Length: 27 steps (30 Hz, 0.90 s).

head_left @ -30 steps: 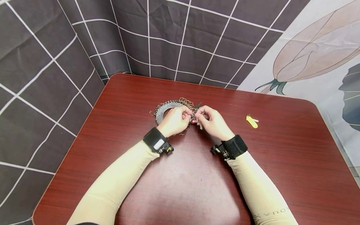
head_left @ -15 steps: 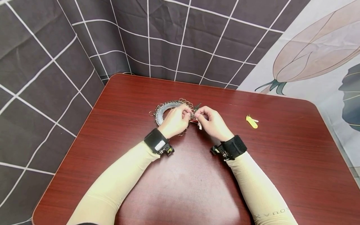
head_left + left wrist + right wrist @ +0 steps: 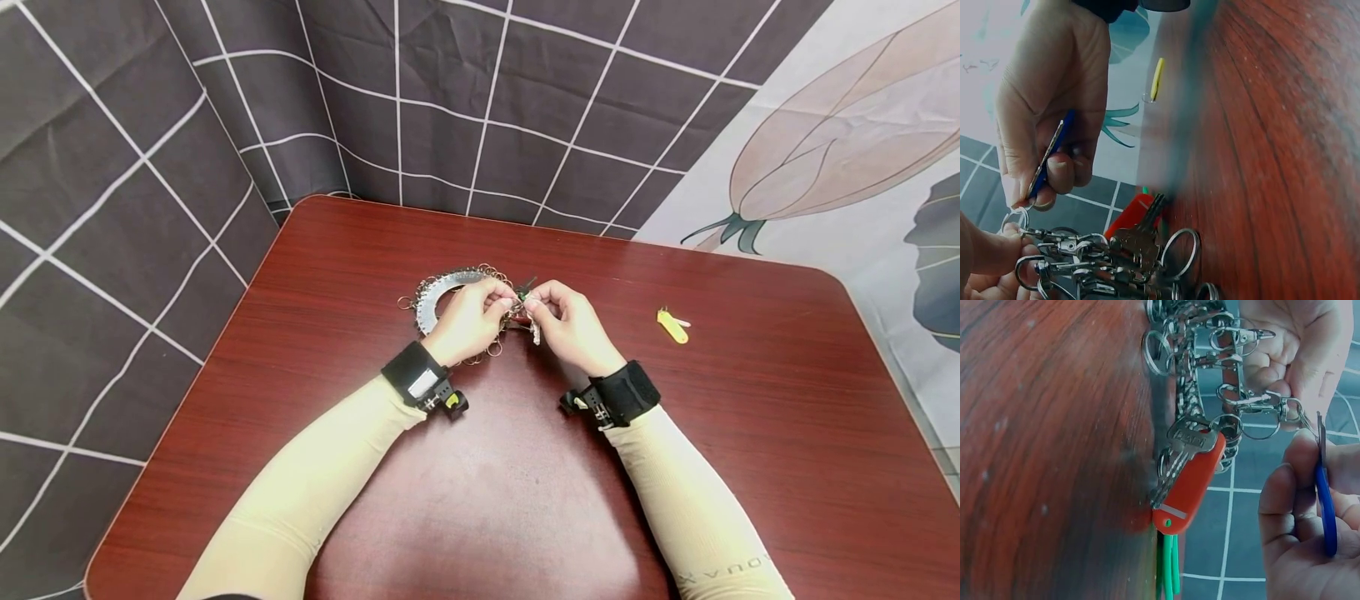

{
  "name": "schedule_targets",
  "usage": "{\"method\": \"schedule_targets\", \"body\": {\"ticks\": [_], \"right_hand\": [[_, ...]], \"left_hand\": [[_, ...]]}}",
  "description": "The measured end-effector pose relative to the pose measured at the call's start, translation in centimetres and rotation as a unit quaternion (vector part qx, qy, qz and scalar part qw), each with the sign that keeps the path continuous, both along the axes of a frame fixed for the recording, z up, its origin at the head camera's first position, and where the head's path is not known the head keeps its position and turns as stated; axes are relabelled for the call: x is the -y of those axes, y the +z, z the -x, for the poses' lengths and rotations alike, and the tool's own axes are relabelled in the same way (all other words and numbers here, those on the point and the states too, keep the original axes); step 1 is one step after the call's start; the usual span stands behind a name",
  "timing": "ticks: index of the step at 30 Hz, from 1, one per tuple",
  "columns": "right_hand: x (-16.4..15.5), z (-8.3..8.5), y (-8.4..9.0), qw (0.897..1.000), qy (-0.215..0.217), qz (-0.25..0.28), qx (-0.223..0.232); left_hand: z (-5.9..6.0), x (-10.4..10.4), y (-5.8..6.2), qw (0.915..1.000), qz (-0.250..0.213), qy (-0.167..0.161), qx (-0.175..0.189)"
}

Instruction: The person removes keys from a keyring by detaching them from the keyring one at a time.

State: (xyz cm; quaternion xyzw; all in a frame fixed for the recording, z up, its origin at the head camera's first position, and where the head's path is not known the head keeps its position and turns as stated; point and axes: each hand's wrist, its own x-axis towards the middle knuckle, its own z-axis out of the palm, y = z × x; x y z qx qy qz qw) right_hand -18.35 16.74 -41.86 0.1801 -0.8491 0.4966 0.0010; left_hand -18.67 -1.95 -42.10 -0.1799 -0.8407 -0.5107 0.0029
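Observation:
A flat silver hoop [image 3: 427,304], its edge lined with snap hooks and split rings, lies on the table beneath my left hand [image 3: 467,323]. That hand's thumb and fingers pinch a split ring [image 3: 1017,219] on the end of one snap hook [image 3: 1266,403]. Facing it, my right hand [image 3: 573,329] pinches a key with a blue tag [image 3: 1325,509] against the same split ring. Whether the key is threaded on the ring cannot be told. A red key tag [image 3: 1194,484] with a silver key [image 3: 1191,440] hangs beside the hooks.
A yellow key tag [image 3: 672,325] lies to the right on the reddish-brown table [image 3: 765,400]. Something green and cord-like [image 3: 1169,562] shows below the red tag. A dark checked cloth [image 3: 442,142] hangs behind the table.
Both hands stay together at the hoop's right side and shift only slightly, with the fingertips a little higher and further right. The yellow tag stays put.

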Motion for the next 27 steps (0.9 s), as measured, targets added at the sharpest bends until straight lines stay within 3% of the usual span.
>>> {"method": "schedule_targets", "body": {"ticks": [4, 11, 20, 27], "right_hand": [[0.1, -0.1, 0.3, 1.000, -0.002, 0.001, 0.006], [0.9, -1.5, 3.0, 1.000, 0.016, 0.022, 0.014], [1.0, -1.8, 3.5, 0.999, 0.013, 0.037, 0.029], [1.1, -1.7, 3.2, 1.000, 0.000, 0.021, 0.010]], "left_hand": [[-0.1, 0.1, 0.2, 0.9998, 0.010, 0.000, -0.018], [-0.2, 0.1, 0.5, 0.9974, 0.042, -0.011, -0.058], [-0.4, -0.1, 0.4, 0.9938, 0.072, -0.019, -0.083], [-0.3, -0.1, 0.2, 0.9921, 0.091, -0.022, -0.083]]}}
